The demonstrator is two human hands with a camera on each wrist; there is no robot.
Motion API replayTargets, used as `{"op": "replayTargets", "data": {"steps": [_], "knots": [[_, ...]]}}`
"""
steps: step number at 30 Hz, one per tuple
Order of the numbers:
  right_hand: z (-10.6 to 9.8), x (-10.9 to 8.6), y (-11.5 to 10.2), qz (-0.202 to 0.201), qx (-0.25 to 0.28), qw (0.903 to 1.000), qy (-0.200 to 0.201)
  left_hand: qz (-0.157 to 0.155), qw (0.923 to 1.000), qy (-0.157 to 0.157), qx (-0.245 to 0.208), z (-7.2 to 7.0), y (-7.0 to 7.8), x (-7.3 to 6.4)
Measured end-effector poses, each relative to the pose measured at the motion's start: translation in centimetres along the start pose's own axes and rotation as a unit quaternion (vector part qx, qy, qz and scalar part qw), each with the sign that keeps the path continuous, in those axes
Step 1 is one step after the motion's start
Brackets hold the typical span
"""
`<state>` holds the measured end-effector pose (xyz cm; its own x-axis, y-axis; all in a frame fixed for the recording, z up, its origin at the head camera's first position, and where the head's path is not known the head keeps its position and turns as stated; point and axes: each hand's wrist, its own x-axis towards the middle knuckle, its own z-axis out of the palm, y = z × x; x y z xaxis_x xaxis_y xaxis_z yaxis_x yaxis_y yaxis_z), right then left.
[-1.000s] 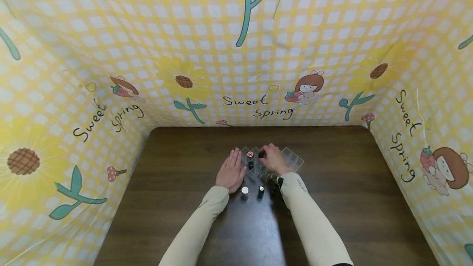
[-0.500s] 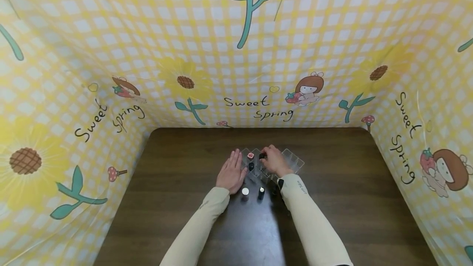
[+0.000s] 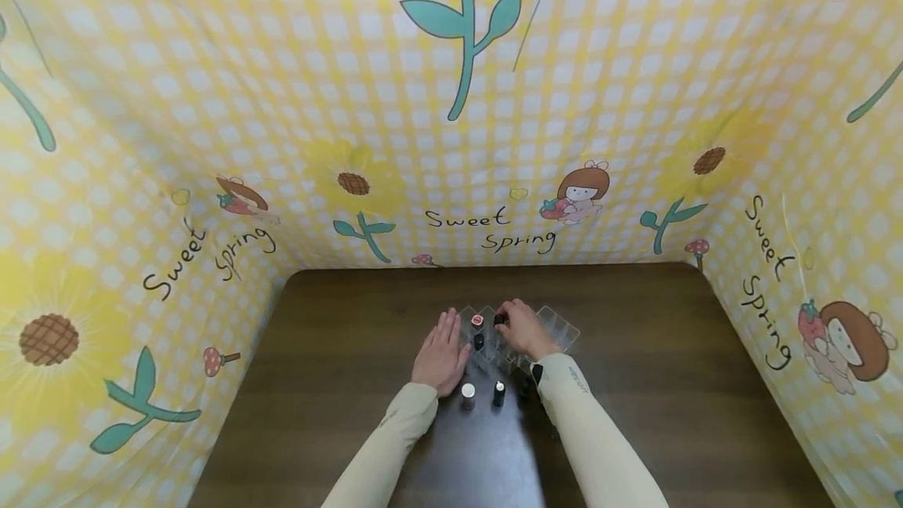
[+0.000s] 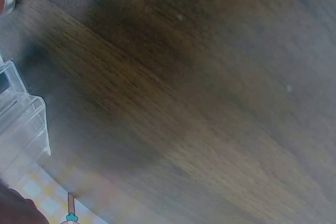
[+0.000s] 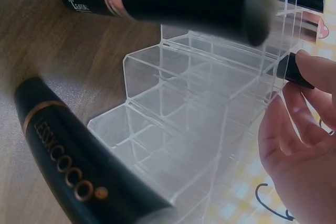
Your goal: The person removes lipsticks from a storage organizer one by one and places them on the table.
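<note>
A clear stepped lipstick organizer (image 3: 564, 325) stands in the middle of the table. My right hand (image 3: 525, 329) reaches over it and pinches a black lipstick tube (image 5: 295, 71) at its tallest, rear row. My left hand (image 3: 439, 357) lies with straight fingers along the organizer's left side. A red-topped lipstick (image 3: 477, 321) and a dark one (image 3: 479, 342) sit in slots on the left part. In the right wrist view, most of the stepped compartments show without tubes. My right hand hides part of the organizer in the head view.
A white-topped tube (image 3: 468, 393) and a black tube (image 3: 499, 392) stand on the table in front of the organizer. Close to the right wrist camera are a lettered black tube (image 5: 79, 156) and a pink-banded one (image 5: 178, 1). Checked cloth (image 3: 458, 179) walls the dark wooden table (image 3: 339, 382).
The head view has tilted up, so everything sits lower in it. Both hands keep their places at the organizer, the right still pinching the black lipstick tube.
</note>
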<state>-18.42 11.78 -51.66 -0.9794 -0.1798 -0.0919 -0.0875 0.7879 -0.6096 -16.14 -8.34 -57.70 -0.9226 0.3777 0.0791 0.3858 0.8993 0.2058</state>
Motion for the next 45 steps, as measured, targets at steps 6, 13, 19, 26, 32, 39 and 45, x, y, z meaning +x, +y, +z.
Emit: {"op": "replayTargets", "data": {"steps": [6, 13, 19, 26, 32, 39, 45], "knots": [[0.3, -0.6, 0.0, -0.010, 0.012, 0.9999, 0.008, -0.004, 1.0000, -0.002, 0.001, 0.2, 0.2, -0.9], [-1.6, -0.1, -0.9, -0.028, 0.015, 0.9991, 0.029, -0.007, 0.9999, -0.012, -0.003, -0.5, 0.1, 0.3], [-2.3, 0.2, -1.2, -0.035, 0.025, 0.9986, 0.031, -0.010, 0.9999, -0.011, -0.003, -0.5, -0.1, 0.5], [-2.7, -0.1, -1.7, -0.027, 0.044, 0.9980, 0.036, -0.006, 0.9999, -0.011, -0.002, -0.6, 0.0, 0.4], [-3.1, -0.5, -1.9, -0.028, 0.051, 0.9977, 0.037, -0.008, 0.9998, -0.018, 0.000, -0.7, 0.1, 0.3], [-3.6, -0.7, -2.1, -0.041, 0.048, 0.9973, 0.038, -0.005, 0.9998, -0.018, -0.005, -0.4, 0.0, 0.2], [-3.8, -1.1, -2.1, -0.051, 0.060, 0.9958, 0.047, -0.004, 0.9998, -0.022, -0.001, -0.2, 0.0, 0.2]]}}
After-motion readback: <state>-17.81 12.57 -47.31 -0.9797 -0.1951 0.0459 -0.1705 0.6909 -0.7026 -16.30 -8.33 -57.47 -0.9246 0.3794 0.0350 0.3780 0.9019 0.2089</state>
